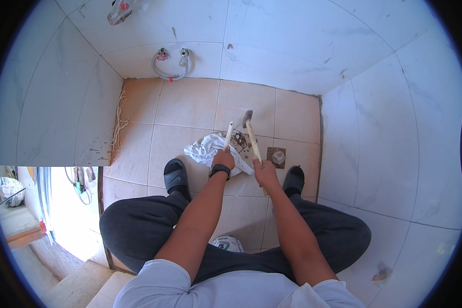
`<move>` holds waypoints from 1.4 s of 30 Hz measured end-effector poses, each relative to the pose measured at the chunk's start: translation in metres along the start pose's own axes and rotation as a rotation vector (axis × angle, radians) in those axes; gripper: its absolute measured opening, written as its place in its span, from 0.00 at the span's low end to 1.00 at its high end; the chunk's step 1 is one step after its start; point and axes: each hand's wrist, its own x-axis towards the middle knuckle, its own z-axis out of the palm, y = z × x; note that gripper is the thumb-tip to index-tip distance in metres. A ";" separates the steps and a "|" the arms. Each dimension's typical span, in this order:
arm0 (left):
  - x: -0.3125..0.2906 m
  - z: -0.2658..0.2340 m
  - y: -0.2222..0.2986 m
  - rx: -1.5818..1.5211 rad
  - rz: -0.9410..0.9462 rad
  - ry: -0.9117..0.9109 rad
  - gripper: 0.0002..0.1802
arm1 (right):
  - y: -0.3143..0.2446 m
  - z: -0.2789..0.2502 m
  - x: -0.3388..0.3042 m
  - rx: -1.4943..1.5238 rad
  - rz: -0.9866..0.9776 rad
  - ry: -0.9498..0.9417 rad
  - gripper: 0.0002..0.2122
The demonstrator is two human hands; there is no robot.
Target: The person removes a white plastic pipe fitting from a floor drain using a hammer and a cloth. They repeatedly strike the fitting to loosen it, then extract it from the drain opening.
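My right hand (265, 174) is closed around the wooden handle of a hammer (252, 136). The hammer's dark head points away from me, over the floor tiles. In my left hand (224, 159) is a slim, pale stick-like tool (229, 135), tilted slightly up and away; its exact kind cannot be made out. A crumpled white cloth (206, 149) lies on the floor under and beside my left hand. Between the two tools, broken bits and dark debris (239, 139) lie around a small rough spot in the tiles.
A square floor opening with a pale fitting (277, 157) lies right of the hammer. My sandalled feet flank the work spot. A white bucket (227, 243) stands beneath me. A looped hose (170, 74) hangs on the far wall; thin cords (119, 123) lie along the left wall.
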 end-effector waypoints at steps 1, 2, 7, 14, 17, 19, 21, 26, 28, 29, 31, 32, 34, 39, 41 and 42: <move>0.000 -0.001 0.001 -0.007 -0.016 -0.008 0.33 | -0.001 0.001 0.000 -0.043 -0.109 0.055 0.28; 0.001 -0.002 0.001 0.013 0.012 -0.004 0.33 | -0.002 0.003 0.000 -0.096 -0.197 0.121 0.28; 0.011 -0.012 0.007 0.030 0.035 -0.050 0.32 | -0.020 0.012 0.001 -0.114 -0.255 0.138 0.28; 0.010 -0.012 0.002 0.085 0.067 -0.054 0.32 | -0.033 0.013 0.006 -0.303 -0.130 0.056 0.27; 0.009 -0.007 -0.001 0.051 0.035 -0.066 0.33 | -0.027 0.013 0.006 -0.243 -0.169 0.085 0.27; 0.010 -0.006 -0.001 0.037 0.008 -0.075 0.33 | -0.023 0.013 0.007 -0.247 -0.168 0.052 0.27; 0.012 -0.005 0.000 0.073 0.038 -0.061 0.33 | -0.021 0.014 0.008 -0.319 -0.108 -0.004 0.28; 0.013 -0.003 -0.003 0.052 0.060 -0.056 0.33 | -0.022 0.017 0.010 -0.261 -0.188 0.086 0.28; 0.015 -0.004 -0.003 0.061 0.053 -0.070 0.33 | -0.024 0.016 0.011 -0.307 -0.188 0.081 0.29; 0.016 -0.006 -0.002 0.127 0.123 -0.068 0.32 | -0.026 0.014 0.015 -0.355 -0.197 0.070 0.29; 0.022 -0.011 0.005 0.256 0.245 -0.071 0.32 | -0.028 0.009 0.019 -0.362 -0.176 0.017 0.29; 0.026 -0.014 0.010 0.326 0.298 -0.085 0.32 | -0.029 0.005 0.022 -0.330 -0.143 -0.037 0.30; 0.035 -0.021 0.025 0.453 0.381 -0.113 0.31 | -0.024 -0.002 0.022 -0.260 -0.117 -0.071 0.30; 0.035 -0.026 0.041 0.200 0.357 -0.224 0.34 | 0.003 -0.012 -0.002 0.009 0.069 -0.048 0.31; 0.026 -0.026 0.032 0.238 0.288 -0.135 0.35 | 0.009 -0.016 -0.009 0.023 0.061 -0.012 0.31; 0.021 -0.025 0.024 0.246 0.275 -0.081 0.35 | 0.011 -0.018 -0.011 0.030 0.075 0.008 0.31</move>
